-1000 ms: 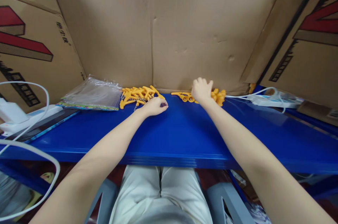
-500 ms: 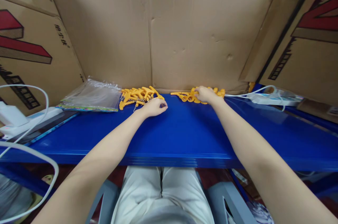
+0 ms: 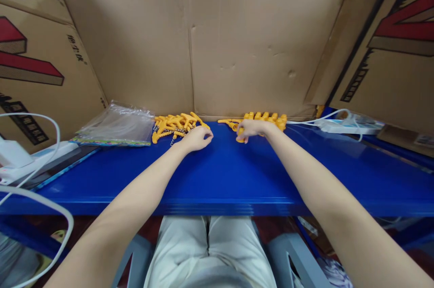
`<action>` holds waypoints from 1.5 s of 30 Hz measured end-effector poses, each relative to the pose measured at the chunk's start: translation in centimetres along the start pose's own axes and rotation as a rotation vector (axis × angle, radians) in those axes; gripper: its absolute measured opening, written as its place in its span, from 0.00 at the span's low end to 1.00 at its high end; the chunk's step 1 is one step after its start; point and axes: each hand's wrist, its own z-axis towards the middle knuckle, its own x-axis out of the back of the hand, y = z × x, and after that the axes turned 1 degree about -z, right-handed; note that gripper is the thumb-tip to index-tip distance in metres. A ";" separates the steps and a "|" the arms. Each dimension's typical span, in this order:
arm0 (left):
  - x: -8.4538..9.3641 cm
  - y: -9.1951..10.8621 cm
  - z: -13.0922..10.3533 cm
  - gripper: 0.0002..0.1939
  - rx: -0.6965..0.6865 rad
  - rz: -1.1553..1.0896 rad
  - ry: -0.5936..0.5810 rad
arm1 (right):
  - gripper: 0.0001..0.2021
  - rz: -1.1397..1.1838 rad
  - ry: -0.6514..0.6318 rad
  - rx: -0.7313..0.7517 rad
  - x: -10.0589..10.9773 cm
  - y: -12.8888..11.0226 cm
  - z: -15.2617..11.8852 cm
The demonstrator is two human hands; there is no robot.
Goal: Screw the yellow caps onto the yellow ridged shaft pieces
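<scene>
My right hand grips a small yellow plastic piece, partly covered by the fingers, just above the blue shelf. Behind that hand, a row of yellow plastic pieces with rounded ends lies against the cardboard. A thin yellow piece points left from the row. My left hand rests beside a heap of yellow branched plastic parts with small metal chains. Its fingers are curled together, and whatever they might hold is hidden.
Clear plastic bags lie left of the heap on the blue shelf. A cardboard sheet stands along the back. White power strips with cables lie at the left and right. Large cartons flank both sides.
My right hand has moved left and toward me from the row, bringing a yellow piece with it. More of the row now shows. My left hand has stayed almost still.
</scene>
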 end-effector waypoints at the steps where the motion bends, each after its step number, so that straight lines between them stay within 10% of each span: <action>1: 0.0 -0.1 0.0 0.12 0.032 0.046 0.040 | 0.13 0.127 -0.163 0.066 -0.5 -0.5 0.1; 3: 0.1 -0.5 -0.1 0.15 0.132 0.136 0.120 | 0.11 0.347 -0.302 0.123 -1.7 -1.8 0.1; 6: 0.5 -1.3 -0.4 0.21 0.287 0.218 0.143 | 0.09 0.520 -0.137 0.075 -3.6 -3.6 0.1; 10: 0.6 -2.4 -0.7 0.27 0.391 0.244 -0.088 | 0.08 0.467 0.012 0.063 -4.6 -4.9 -0.2; 20: 0.3 -1.8 0.2 0.21 0.424 0.371 -0.150 | 0.11 0.321 0.078 0.148 -4.9 -4.7 -0.1; 26: -0.3 -0.4 2.9 0.23 0.216 0.389 -0.175 | 0.11 0.267 0.089 0.150 -4.8 -5.0 -0.3; 32: -0.7 -1.0 5.8 0.23 0.391 0.380 -0.302 | 0.12 0.242 0.103 0.185 -4.7 -5.0 -0.2; 38: -0.5 -2.3 6.5 0.21 0.411 0.347 -0.180 | 0.11 0.219 0.112 0.224 -4.9 -5.1 0.0; 45: 0.7 -3.6 6.9 0.29 0.596 -0.037 0.306 | 0.12 0.288 0.139 0.197 -5.6 -4.8 0.2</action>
